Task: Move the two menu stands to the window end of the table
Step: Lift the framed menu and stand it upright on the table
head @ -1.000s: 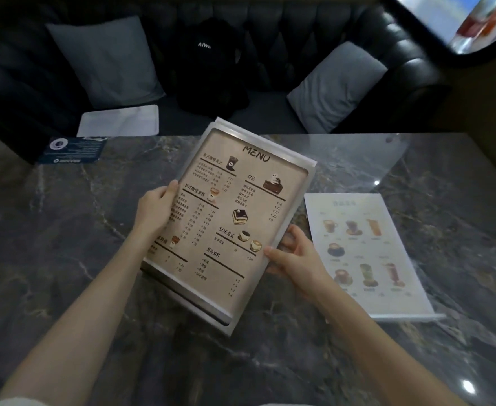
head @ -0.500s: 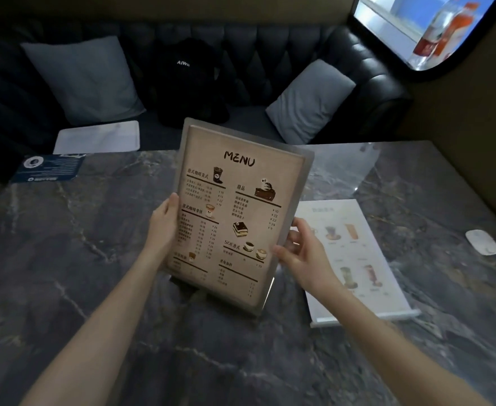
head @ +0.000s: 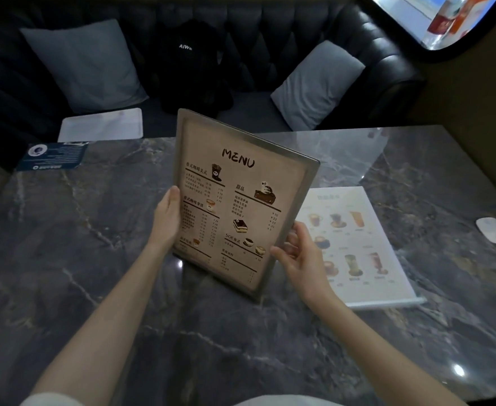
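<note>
A brown menu stand (head: 240,200) headed "MENU", in a clear frame, is held nearly upright over the middle of the dark marble table (head: 65,259). My left hand (head: 167,218) grips its left edge and my right hand (head: 299,259) grips its lower right edge. A second menu stand (head: 355,244), white with drink pictures, lies flat on the table to the right, its clear foot toward me. The window (head: 446,19) is at the upper right.
A white computer mouse (head: 494,230) lies near the table's right edge. A dark blue card (head: 50,156) sits at the far left corner. Behind the table is a black sofa (head: 270,39) with two grey cushions, a black bag and a white tray (head: 100,126).
Both hands have tipped the brown menu stand from a leaning, near-flat pose up to nearly upright and lifted it. The white menu stand has not moved.
</note>
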The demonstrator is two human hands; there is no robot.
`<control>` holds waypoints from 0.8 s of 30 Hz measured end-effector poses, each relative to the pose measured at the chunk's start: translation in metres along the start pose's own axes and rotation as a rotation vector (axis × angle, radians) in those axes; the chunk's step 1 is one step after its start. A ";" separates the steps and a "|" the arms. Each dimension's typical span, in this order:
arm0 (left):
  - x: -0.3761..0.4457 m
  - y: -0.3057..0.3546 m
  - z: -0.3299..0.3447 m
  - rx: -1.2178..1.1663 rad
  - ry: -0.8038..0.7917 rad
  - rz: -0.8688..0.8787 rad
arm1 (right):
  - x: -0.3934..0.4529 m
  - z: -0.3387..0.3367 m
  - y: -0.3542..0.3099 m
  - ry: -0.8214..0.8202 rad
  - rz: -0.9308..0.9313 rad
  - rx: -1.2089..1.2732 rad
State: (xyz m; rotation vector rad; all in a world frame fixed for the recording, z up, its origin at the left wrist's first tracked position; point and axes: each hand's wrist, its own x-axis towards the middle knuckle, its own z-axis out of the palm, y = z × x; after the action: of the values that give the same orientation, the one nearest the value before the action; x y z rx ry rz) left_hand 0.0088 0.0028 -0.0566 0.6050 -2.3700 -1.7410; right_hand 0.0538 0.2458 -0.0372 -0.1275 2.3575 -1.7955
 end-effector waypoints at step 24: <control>-0.072 -0.010 0.019 0.725 0.211 0.194 | 0.000 -0.021 -0.008 -0.300 -0.189 -0.626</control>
State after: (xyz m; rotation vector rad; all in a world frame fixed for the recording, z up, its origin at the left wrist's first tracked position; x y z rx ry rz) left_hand 0.0703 0.0462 -0.0629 0.5692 -2.7461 -0.6673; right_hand 0.0499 0.2633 -0.0245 -0.6644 2.6418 -0.9403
